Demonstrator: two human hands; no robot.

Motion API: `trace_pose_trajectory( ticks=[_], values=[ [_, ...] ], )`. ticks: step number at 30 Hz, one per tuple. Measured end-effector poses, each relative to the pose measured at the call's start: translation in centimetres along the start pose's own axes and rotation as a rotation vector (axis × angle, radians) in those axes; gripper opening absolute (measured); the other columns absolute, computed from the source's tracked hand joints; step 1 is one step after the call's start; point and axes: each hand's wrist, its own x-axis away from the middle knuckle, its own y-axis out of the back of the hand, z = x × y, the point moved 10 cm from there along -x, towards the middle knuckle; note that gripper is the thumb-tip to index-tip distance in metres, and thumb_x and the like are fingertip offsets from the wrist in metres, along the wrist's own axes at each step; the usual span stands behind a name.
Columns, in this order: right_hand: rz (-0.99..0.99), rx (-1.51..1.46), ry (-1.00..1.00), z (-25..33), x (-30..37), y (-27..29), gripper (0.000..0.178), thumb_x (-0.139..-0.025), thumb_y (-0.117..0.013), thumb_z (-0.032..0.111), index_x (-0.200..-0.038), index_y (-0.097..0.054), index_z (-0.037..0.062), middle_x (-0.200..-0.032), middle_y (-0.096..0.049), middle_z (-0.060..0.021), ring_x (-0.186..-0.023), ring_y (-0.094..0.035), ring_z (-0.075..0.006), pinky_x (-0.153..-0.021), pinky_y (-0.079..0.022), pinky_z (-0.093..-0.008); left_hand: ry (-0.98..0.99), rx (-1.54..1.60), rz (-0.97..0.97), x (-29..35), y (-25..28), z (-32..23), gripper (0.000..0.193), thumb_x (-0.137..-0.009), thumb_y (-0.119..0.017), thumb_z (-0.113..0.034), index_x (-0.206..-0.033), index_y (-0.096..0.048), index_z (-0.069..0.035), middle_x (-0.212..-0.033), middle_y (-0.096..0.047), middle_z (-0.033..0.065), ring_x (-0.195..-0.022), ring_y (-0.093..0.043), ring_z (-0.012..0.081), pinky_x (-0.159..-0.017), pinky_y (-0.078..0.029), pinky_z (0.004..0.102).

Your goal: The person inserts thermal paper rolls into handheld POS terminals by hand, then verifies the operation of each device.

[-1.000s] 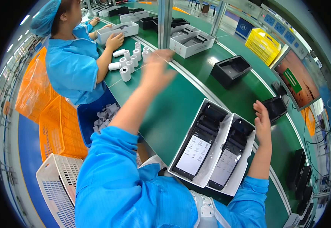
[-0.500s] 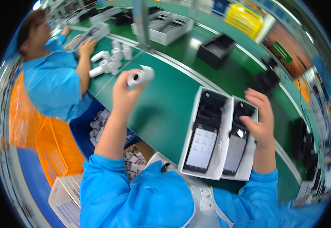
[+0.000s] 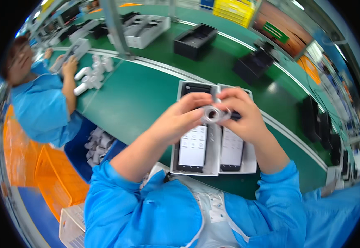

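Note:
Over two white open boxes, my left hand [image 3: 182, 118] grips a small white paper roll [image 3: 211, 115], its hollow core facing me. My right hand [image 3: 246, 118] closes on the roll's other side, fingers somewhat blurred. Below them, side by side, lie the left box [image 3: 174, 159] and the right box [image 3: 251, 159]. Each holds a black handheld device with a lit white screen, the left device [image 3: 192, 149] and the right device [image 3: 231, 151]. My hands hide the upper parts of both devices.
Several white paper rolls [image 3: 93, 74] stand on the green table [image 3: 134, 91] at left, beside a co-worker [image 3: 39, 99] holding a box. A blue bin [image 3: 74, 142] of white rolls sits below the table edge. Black boxes [image 3: 194, 41] rest on the green belt beyond a metal post [image 3: 116, 29].
My left hand has brought the paper roll rightward over the boxes. My right hand has moved from the right box's side to the roll. The view has shifted to the right.

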Motion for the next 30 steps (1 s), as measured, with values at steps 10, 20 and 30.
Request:
trace_pose_trajectory(
  ticks=[10, 20, 30],
  values=[
    [-0.082, 0.128, -0.013, -1.6, 3.5, 3.4, 0.037, -0.064, -0.076, -0.004, -0.098, -0.065, 0.0025, -0.100, -0.065, -0.0111, -0.092, -0.064, -0.0282, -0.078, -0.051, -0.0344, -0.094, -0.794, 0.085, -4.3, -3.1, 1.0, 0.044, -0.100, -0.051, -0.019, -0.138, -0.038, -0.004, -0.128, -0.052, 0.0125, -0.116, -0.052, 0.0188, -0.095, -0.046, 0.0344],
    [0.123, 0.680, -0.275, -9.8, 3.3, 3.7, 0.026, -0.078, -0.069, 0.008, -0.103, -0.064, 0.0084, -0.100, -0.065, -0.0085, -0.095, -0.062, -0.0320, -0.079, -0.050, -0.0417, -0.100, -1.253, -0.118, -12.7, -0.1, -3.1, 0.039, -0.095, -0.058, -0.023, -0.131, -0.055, -0.011, -0.132, -0.053, 0.0102, -0.121, -0.052, 0.0207, -0.098, -0.043, 0.0331],
    [0.172, 0.706, -0.284, -10.9, 3.4, 2.6, 0.013, -0.078, -0.066, 0.004, -0.091, -0.067, 0.0058, -0.090, -0.065, -0.0125, -0.091, -0.064, -0.0326, -0.079, -0.051, -0.0422, -0.146, -1.787, 0.149, -14.2, -0.5, 3.4, 0.038, -0.090, -0.055, -0.013, -0.128, -0.059, -0.009, -0.123, -0.060, 0.0172, -0.119, -0.053, 0.0351, -0.103, -0.042, 0.0446]
  ],
)
